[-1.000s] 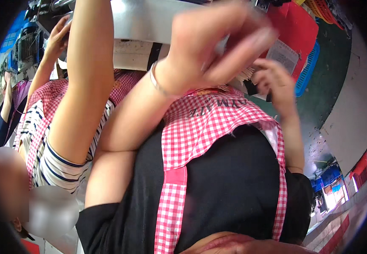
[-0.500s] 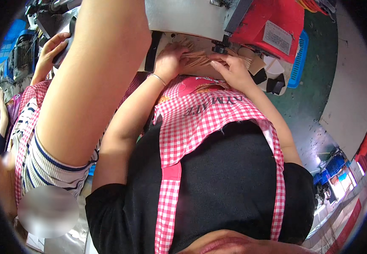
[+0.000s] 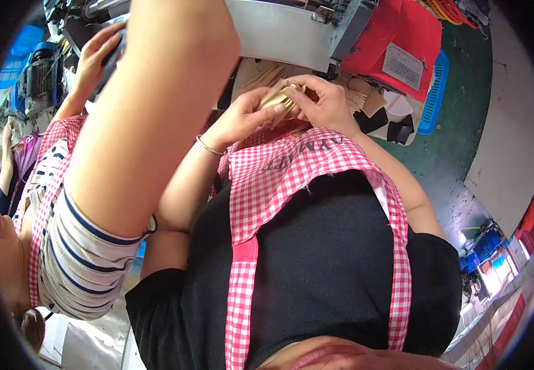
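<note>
My left hand [image 3: 242, 122], a bangle at its wrist, grips one side of a small bunch of thin tan pieces [image 3: 274, 98]. The fingers of my right hand [image 3: 327, 106] are closed on the bunch's other side. Both hands hold it close in front of my red-checked apron [image 3: 297, 163], above the near edge of the work surface. The bunch looks bent and slightly shiny; its material I cannot make out. More thin tan strips [image 3: 265, 76] lie just beyond my left hand. Fanned tan pieces [image 3: 356, 97] lie to the right of my right hand.
A co-worker's bare arm [image 3: 168, 92] crosses close on my left; their other hand [image 3: 97, 52] holds something dark. Ahead stand a pale machine panel [image 3: 279, 31] and a red machine housing [image 3: 396, 43]. Black pieces [image 3: 400, 129] and a blue basket [image 3: 434, 92] are at the right.
Both my hands have come nearer my body, lifting the tan bunch off the surface and bending it between them. The co-worker's near arm has shifted right, and their other hand has risen.
</note>
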`<state>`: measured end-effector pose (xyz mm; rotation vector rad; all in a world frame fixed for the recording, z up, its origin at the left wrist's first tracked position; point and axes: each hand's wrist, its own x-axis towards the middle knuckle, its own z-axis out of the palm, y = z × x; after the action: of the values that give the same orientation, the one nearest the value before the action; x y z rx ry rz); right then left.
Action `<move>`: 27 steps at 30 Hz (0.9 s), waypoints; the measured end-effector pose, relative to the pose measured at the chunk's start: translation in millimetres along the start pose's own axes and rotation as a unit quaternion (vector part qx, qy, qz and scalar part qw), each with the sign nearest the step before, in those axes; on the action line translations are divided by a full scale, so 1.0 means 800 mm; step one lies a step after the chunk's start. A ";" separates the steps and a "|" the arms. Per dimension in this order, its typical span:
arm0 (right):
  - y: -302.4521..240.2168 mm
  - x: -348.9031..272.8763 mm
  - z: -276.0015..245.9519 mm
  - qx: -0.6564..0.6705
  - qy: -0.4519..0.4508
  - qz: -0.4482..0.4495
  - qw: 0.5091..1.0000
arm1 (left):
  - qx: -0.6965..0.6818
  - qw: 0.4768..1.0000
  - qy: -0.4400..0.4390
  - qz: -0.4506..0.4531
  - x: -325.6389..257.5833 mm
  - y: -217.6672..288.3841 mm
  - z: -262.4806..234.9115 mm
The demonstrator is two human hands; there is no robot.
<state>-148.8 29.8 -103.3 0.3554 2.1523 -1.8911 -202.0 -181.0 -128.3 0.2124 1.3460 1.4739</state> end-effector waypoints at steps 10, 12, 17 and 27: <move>-0.013 -0.007 -0.020 -0.153 0.017 -0.080 0.985 | 0.392 0.890 0.146 0.183 -0.002 -0.015 -0.006; -0.025 -0.002 -0.021 -0.071 0.001 -0.064 0.995 | 0.188 0.950 0.090 0.233 -0.002 0.015 0.008; -0.079 0.026 -0.022 0.040 -0.072 -0.040 0.996 | -0.044 0.998 -0.040 0.024 -0.009 0.064 0.018; -0.098 0.062 -0.040 -0.023 -0.150 -0.062 0.986 | -0.143 0.988 0.044 0.039 -0.021 0.075 0.012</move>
<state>-223.8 52.7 -43.5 -0.0726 2.0498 -1.8183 -222.1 -174.9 -68.9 0.0143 1.1895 1.7386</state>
